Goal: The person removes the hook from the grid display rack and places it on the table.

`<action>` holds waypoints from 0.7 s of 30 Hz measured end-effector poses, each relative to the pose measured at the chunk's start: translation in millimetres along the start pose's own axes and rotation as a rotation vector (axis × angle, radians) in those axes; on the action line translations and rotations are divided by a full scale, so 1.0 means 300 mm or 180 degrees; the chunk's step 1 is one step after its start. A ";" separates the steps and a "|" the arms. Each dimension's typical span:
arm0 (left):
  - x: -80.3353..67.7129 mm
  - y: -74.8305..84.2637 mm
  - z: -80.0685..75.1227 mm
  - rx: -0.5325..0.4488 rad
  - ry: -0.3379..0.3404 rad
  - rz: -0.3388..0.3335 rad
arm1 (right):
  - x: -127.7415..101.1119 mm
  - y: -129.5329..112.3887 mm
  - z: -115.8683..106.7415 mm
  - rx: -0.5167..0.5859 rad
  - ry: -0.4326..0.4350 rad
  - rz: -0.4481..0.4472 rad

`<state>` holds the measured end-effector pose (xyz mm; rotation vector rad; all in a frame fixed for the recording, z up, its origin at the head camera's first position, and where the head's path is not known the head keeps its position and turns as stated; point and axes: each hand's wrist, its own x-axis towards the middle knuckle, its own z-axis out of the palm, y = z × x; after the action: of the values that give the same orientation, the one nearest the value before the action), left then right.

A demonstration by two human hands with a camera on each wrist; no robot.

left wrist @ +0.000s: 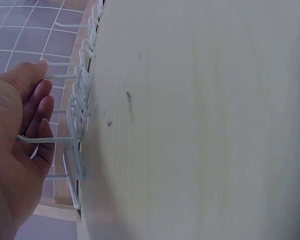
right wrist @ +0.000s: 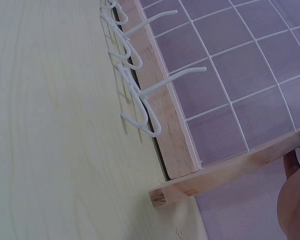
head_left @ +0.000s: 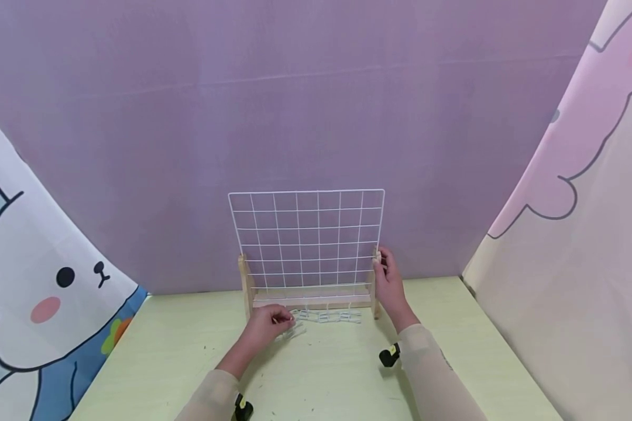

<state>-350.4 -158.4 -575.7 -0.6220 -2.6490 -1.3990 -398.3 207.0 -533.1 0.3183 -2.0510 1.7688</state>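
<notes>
A white wire grid point(head_left: 309, 234) stands upright in a wooden stand point(head_left: 311, 299). My right hand point(head_left: 390, 283) grips the stand's right post point(right wrist: 235, 167); in the right wrist view only part of that hand shows at the lower right edge. In front of the stand's base, several white wire hooks point(head_left: 323, 317) lie in a row on the table with their stems pointing up. My left hand point(left wrist: 27, 110) is at the left end of this row, its thumb and forefinger pinching the stem of one hook point(left wrist: 60, 77). Other hooks point(right wrist: 140, 97) sit apart from both hands.
The pale wood-grain table point(head_left: 316, 374) reaches back to a purple cloth point(head_left: 311, 105). Cartoon-printed cloths hang at the left point(head_left: 42, 280) and right point(head_left: 574, 234). Black straps with small devices point(head_left: 390, 355) are on both wrists.
</notes>
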 end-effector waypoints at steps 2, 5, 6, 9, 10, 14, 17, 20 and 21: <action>-0.002 0.002 -0.004 0.0010 0.0014 -0.0012 | -0.001 0.001 0.003 0.0004 0.0001 0.0008; -0.006 0.007 -0.015 0.0005 0.0013 -0.0042 | -0.002 -0.001 0.006 0.0006 -0.0035 0.0019; -0.007 0.009 -0.018 -0.0009 0.0006 -0.0044 | -0.004 -0.002 0.004 -0.0022 -0.0045 0.0042; -0.009 0.018 -0.030 -0.0044 0.0023 -0.0033 | -0.004 -0.011 -0.007 -0.0170 -0.0100 0.0089; -0.010 0.021 -0.036 -0.0047 0.0048 -0.0026 | -0.003 -0.015 -0.012 -0.0221 -0.0128 0.0104; -0.016 0.037 -0.067 -0.0012 0.0151 -0.0017 | 0.000 -0.035 -0.033 -0.0313 -0.0223 0.0170; -0.024 0.058 -0.095 0.0032 0.0167 -0.0028 | 0.007 -0.051 -0.051 -0.0326 -0.0300 0.0196; -0.029 0.091 -0.134 0.0068 0.0191 -0.0026 | 0.019 -0.063 -0.073 -0.0415 -0.0388 0.0150; -0.032 0.098 -0.147 0.0086 0.0208 -0.0019 | 0.021 -0.066 -0.082 -0.0463 -0.0418 0.0115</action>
<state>-335.2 -182.4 -529.8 -0.5561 -2.6166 -1.3584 -391.5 228.5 -509.8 0.3643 -2.2769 1.6471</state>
